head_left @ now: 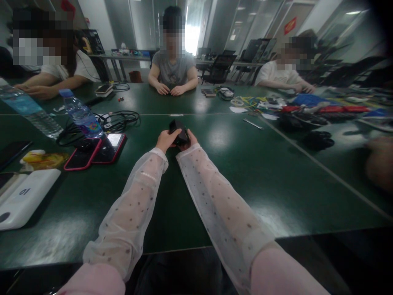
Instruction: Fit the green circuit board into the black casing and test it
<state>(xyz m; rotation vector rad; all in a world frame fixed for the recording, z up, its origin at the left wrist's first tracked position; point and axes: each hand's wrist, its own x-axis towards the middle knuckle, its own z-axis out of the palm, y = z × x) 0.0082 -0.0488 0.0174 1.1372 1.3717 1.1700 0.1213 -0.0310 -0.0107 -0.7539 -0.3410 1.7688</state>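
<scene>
Both my hands are around a small black box-like object (178,130) above the green table, straight ahead of me. My left hand (166,139) grips its left side, with the thumb lying across the near face. On the other side, my right hand (192,139) is closed against its right edge; part of those fingers is hidden behind it. What kind of object it is, I cannot make out. Sheer white dotted sleeves cover both my forearms.
Two red-edged phones (83,155), a water bottle (82,114), black cables (123,119) and a white power bank (29,198) lie or stand left. Right are a thin metal tool (253,124) and piled cables (251,101). A person (173,69) sits opposite; others sit at both sides.
</scene>
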